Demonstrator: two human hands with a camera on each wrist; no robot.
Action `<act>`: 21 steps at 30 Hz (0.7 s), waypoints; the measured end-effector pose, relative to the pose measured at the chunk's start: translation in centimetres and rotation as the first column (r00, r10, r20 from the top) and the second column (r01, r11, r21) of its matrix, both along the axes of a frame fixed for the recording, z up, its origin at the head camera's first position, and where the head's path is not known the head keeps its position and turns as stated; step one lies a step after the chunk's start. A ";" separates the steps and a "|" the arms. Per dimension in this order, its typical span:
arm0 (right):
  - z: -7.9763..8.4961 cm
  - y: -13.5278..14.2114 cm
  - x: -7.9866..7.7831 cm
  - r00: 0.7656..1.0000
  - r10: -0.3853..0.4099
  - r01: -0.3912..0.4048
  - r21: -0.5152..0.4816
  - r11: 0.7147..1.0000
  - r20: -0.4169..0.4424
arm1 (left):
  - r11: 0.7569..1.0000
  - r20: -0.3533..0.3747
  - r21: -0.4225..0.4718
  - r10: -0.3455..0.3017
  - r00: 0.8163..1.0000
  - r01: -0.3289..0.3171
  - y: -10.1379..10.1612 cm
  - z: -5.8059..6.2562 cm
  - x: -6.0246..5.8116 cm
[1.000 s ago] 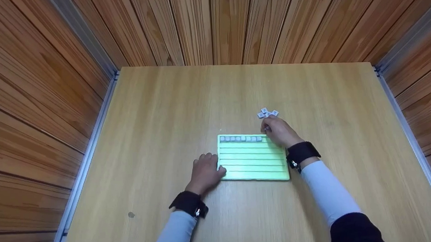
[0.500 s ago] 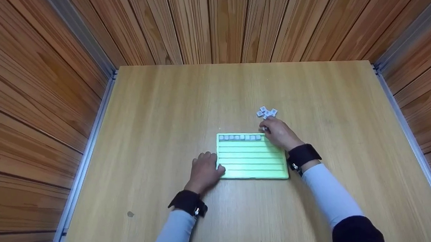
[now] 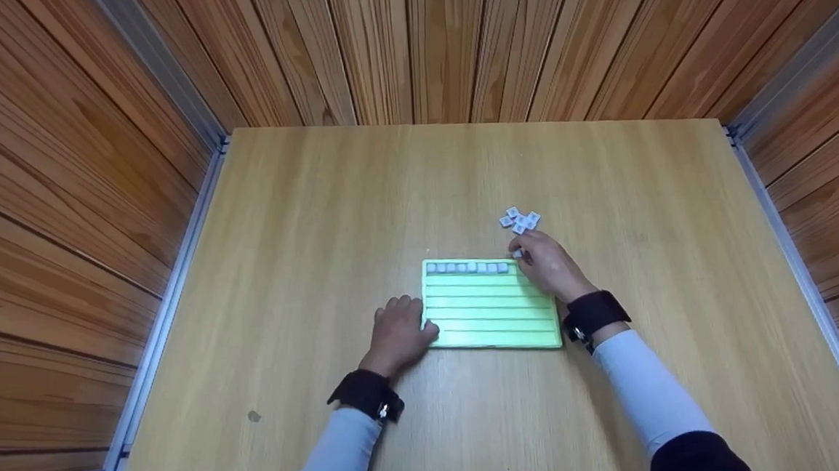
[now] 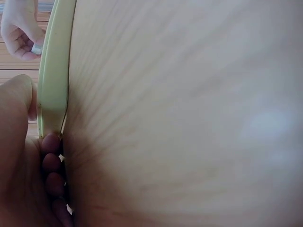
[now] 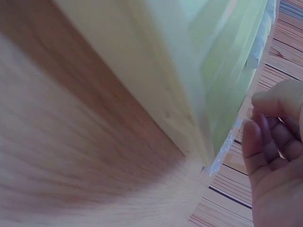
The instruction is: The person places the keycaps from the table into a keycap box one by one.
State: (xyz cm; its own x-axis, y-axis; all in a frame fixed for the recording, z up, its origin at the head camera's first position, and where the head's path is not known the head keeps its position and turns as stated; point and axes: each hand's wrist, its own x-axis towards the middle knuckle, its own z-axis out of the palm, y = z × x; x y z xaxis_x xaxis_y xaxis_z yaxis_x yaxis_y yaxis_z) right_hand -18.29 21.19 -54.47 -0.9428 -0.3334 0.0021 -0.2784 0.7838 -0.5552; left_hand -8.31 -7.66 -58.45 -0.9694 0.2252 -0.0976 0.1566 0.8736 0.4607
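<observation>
A light-green ridged tray (image 3: 490, 321) lies on the table, with a row of small white tiles (image 3: 467, 267) in its top groove. My left hand (image 3: 398, 335) holds its left edge near the lower corner, thumb over the rim and fingers along the outside; the left wrist view shows the thumb and fingers on either side of the tray wall (image 4: 56, 75). Above the tray's upper right corner, my right hand (image 3: 549, 262) pinches one small white tile (image 3: 517, 253) between thumb and fingers. The left wrist view also shows this tile (image 4: 37, 48); in the right wrist view it cannot be made out.
Several loose white tiles (image 3: 519, 221) with dark markings lie in a cluster just beyond the right hand. The wooden table (image 3: 305, 271) is enclosed by plank walls (image 3: 444, 44) at the back and sides, with metal rails (image 3: 176, 308) along its edges.
My right hand has drawn back slightly from the loose tiles, and more of the pinched tile shows now. The left hand keeps its place on the tray.
</observation>
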 end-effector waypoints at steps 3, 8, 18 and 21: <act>-0.1 0.2 0.3 1.000 -0.012 0.012 -0.021 1.000 0.016 | 1.000 -0.008 -0.001 -0.003 1.000 0.003 0.0 -0.1 0.0; -0.4 0.4 0.8 1.000 -0.007 0.007 -0.044 0.999 0.020 | 1.000 -0.013 0.007 -0.004 1.000 0.004 0.0 -0.1 0.0; -0.7 0.3 1.3 0.999 -0.007 0.011 -0.096 0.995 0.040 | 1.000 0.005 0.003 0.001 1.000 -0.001 0.0 -0.1 0.0; -0.8 0.3 1.5 1.000 0.007 -0.005 -0.103 0.995 0.011 | 1.000 -0.010 -0.004 -0.003 1.000 0.003 -0.1 -0.3 0.0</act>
